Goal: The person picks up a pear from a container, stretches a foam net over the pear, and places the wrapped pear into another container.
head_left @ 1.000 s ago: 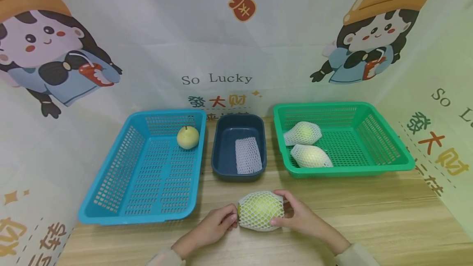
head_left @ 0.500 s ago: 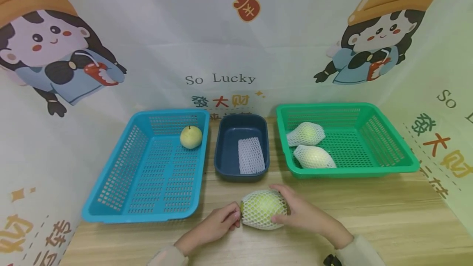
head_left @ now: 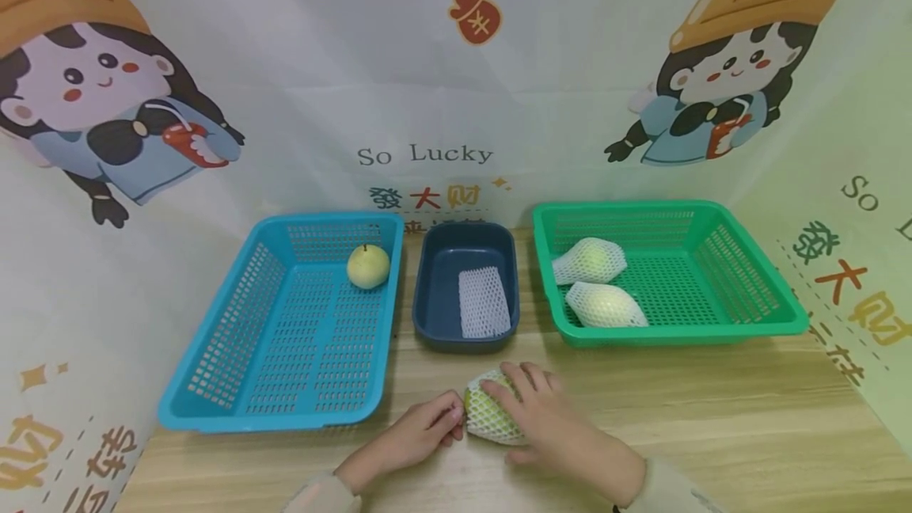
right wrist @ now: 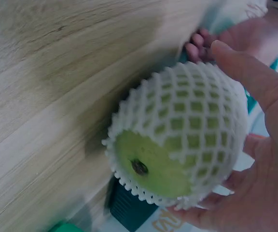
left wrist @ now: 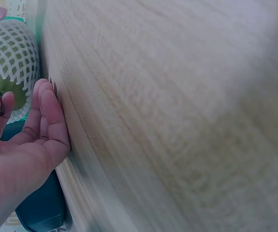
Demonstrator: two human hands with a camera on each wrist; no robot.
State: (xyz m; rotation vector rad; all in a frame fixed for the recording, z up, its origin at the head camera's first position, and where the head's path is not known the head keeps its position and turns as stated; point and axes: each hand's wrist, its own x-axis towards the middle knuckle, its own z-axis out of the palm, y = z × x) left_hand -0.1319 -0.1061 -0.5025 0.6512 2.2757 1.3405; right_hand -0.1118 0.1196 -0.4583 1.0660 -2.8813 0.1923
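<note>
A green pear (head_left: 475, 410) lies on its side on the table, largely covered by a white foam net sleeve (head_left: 492, 423). At its left end, my left hand (head_left: 427, 430) pinches the stem (left wrist: 2, 104) between thumb and finger, as the left wrist view shows. From the right, my right hand (head_left: 552, 430) holds the sleeved pear, its fingers spread over the net and hiding the right end in the head view. In the right wrist view, the thumb and fingers curve round the net (right wrist: 187, 111), and the pear's bare blossom end (right wrist: 151, 164) shows.
A blue basket (head_left: 313, 418) at left holds one bare pear (head_left: 368, 267). Behind the hands, a dark blue tub (head_left: 435, 323) contains a flat foam net (head_left: 484, 303). The green basket (head_left: 684, 331) at right holds two sleeved pears (head_left: 591, 260). A printed cloth (head_left: 306, 101) hangs behind.
My right hand has slid leftward from the pear's right end, its fingers now spreading over the top of the net. My left hand keeps its pinch at the stem.
</note>
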